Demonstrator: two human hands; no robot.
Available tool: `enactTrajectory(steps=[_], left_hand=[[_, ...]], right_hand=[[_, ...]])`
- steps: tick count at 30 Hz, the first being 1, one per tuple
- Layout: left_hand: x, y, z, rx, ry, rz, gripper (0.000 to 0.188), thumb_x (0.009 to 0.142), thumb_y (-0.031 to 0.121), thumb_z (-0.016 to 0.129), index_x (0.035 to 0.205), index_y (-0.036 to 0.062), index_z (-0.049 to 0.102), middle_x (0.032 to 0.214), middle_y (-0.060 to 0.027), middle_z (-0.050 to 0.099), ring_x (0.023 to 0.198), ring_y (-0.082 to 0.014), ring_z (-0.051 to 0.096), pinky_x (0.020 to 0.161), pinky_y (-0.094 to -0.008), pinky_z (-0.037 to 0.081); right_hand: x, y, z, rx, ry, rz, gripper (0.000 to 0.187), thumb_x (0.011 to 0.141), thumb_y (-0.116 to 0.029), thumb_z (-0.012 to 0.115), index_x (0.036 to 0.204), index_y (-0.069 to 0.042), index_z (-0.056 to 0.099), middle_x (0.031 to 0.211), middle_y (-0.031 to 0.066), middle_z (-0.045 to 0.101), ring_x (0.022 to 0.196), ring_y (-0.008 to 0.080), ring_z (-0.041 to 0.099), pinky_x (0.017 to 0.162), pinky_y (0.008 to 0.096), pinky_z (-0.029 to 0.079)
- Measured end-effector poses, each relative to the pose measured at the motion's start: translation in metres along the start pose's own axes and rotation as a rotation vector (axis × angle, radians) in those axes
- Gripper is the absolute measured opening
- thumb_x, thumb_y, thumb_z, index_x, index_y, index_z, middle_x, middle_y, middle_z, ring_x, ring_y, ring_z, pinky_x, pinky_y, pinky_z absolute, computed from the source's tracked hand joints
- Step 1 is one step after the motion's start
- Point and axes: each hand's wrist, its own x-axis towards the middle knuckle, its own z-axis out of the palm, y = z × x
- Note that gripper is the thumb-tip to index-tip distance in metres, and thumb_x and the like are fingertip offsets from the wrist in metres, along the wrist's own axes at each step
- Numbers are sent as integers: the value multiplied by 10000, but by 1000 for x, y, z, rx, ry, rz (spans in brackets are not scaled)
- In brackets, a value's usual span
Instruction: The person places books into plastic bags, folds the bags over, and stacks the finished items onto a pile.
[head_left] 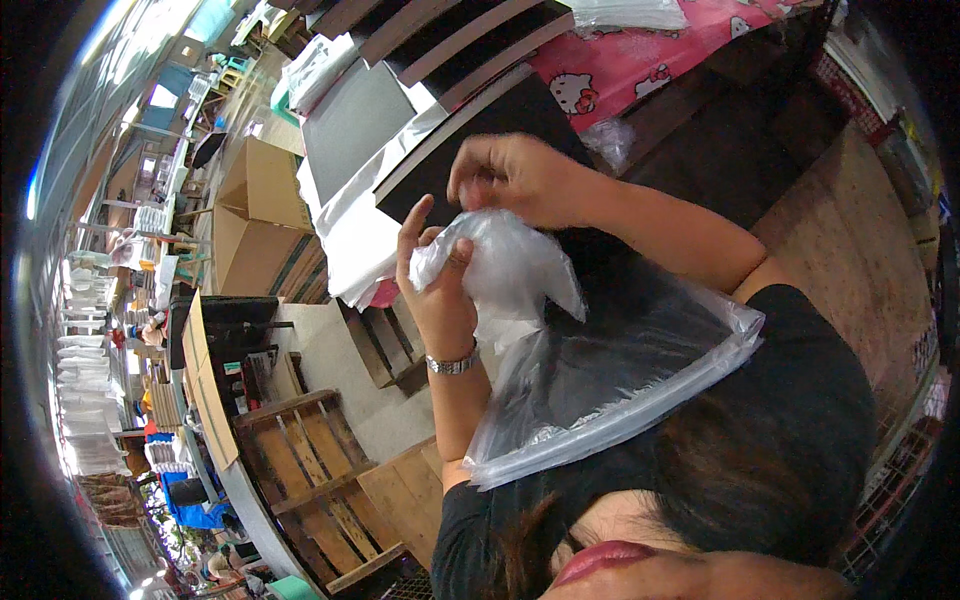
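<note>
A bunched, see-through plastic bag (500, 262) is gripped by my left hand (440, 290), which has its thumb over the plastic and its index finger raised. At the top edge of the bag, the fingers of my right hand (525, 180) are curled in, their tips close together; whether they pinch the plastic I cannot make out. A larger clear plastic sheet or bag (610, 370) drapes across my dark shirt, its thick folded edge nearest my body. Beyond my hands lies a flat black slab-like item (480, 125) with a pale edge.
More dark slabs (410, 35) are stacked at the far side, beside a pink cloth with cartoon figures (640, 85). White sheets (350, 235) lie left of them. An open cardboard box (255, 200) and a wooden pallet (310, 450) stand at left.
</note>
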Motion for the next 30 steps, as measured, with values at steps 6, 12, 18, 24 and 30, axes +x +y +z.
enactTrajectory(steps=[6, 12, 18, 24, 30], left_hand=[[-3, 9, -10, 153, 50, 10, 424, 697, 7, 719, 1090, 33, 562, 819, -9, 565, 744, -88, 561, 623, -194, 426], [-3, -7, -2, 72, 80, -8, 328, 711, -1, 707, 1008, 54, 579, 785, 21, 509, 711, -59, 466, 604, -191, 377], [-10, 0, -32, -141, -67, -65, 355, 886, 384, 554, 951, 35, 565, 763, -32, 572, 752, -109, 547, 651, -233, 441], [-54, -13, -105, 340, -527, -98, 345, 810, 296, 664, 1025, 39, 582, 933, -106, 629, 812, -198, 593, 784, -316, 453], [-44, 18, -111, -289, -562, -182, 405, 744, 200, 715, 1032, -50, 578, 911, -161, 634, 826, -278, 635, 755, -462, 524]], right_hand=[[-9, -7, -4, -108, -1, 154, 116, 799, -124, 658, 800, -11, 630, 751, 59, 633, 718, 102, 558, 656, 256, 444], [3, 15, 5, -133, 219, -259, 50, 833, -27, 599, 795, -13, 627, 715, 7, 595, 693, 78, 561, 602, 230, 447], [-32, 11, 20, 364, -317, 494, 53, 816, -90, 629, 827, -44, 652, 779, 66, 634, 750, 91, 568, 659, 225, 456], [-43, -5, -47, 804, -297, 92, 195, 861, -227, 601, 787, -48, 577, 875, 78, 647, 671, 165, 594, 633, 320, 485], [-45, 22, -61, 436, -444, 206, 216, 791, -211, 688, 883, -46, 582, 781, 42, 616, 700, 148, 596, 627, 306, 495]])
